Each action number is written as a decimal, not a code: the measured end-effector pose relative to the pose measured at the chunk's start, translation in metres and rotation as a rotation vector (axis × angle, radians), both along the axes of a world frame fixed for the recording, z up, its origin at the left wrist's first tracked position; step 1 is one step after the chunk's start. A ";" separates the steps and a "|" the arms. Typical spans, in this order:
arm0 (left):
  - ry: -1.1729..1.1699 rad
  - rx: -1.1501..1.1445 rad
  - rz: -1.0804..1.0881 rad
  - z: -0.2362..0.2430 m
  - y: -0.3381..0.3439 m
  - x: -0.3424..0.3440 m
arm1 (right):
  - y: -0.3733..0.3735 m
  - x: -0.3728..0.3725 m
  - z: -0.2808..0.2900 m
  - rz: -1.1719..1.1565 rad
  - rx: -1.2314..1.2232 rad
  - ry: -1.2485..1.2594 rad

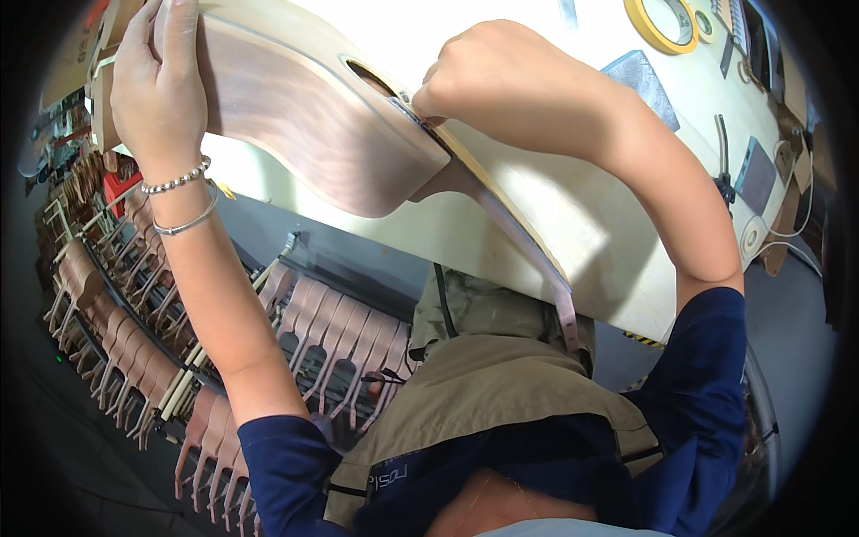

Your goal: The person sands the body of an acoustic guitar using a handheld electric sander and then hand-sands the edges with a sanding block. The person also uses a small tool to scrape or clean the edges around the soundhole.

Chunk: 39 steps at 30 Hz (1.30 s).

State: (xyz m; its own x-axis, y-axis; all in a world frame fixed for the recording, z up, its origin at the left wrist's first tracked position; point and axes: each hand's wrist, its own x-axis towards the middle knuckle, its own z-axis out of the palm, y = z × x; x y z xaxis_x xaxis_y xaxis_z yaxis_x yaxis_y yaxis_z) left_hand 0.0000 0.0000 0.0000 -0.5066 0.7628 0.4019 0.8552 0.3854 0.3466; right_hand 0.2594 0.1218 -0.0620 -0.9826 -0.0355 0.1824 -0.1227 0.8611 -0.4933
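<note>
An unfinished wooden guitar [313,134] lies on its back on the pale worktable [626,268], pinkish side toward me, its neck reaching down to the right past the table edge. My left hand [159,89] holds the body's far left end, fingers pressed along it, silvery bracelets on the wrist. My right hand [479,85] is curled closed at the top beside the soundhole [367,76], near the fretboard's end; whatever its fingertips hold is hidden.
Yellow tape [662,36], a blue-grey block [644,76], small tools [723,170] and a dark slab [756,174] lie at the right. Racks of unfinished instrument bodies with necks [331,340] stand below and left of the table. My olive apron [474,376] meets the table's front.
</note>
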 end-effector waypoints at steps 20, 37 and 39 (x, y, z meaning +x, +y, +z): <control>-0.043 0.025 0.017 0.009 0.005 0.014 | -0.001 0.009 -0.015 -0.099 -0.189 0.171; -0.037 0.026 0.020 0.007 0.003 0.012 | -0.008 -0.006 -0.001 -0.090 0.032 0.053; -0.026 0.015 0.019 0.006 0.004 0.012 | -0.007 -0.007 -0.001 -0.095 0.027 0.043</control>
State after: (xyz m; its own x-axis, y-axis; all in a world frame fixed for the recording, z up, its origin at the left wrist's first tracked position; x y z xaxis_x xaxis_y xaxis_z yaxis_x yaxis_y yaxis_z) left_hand 0.0118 0.0040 0.0065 -0.5317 0.7466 0.3999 0.8382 0.3962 0.3747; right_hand 0.2528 0.1149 -0.0627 -0.9731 0.0522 0.2245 -0.0602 0.8826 -0.4662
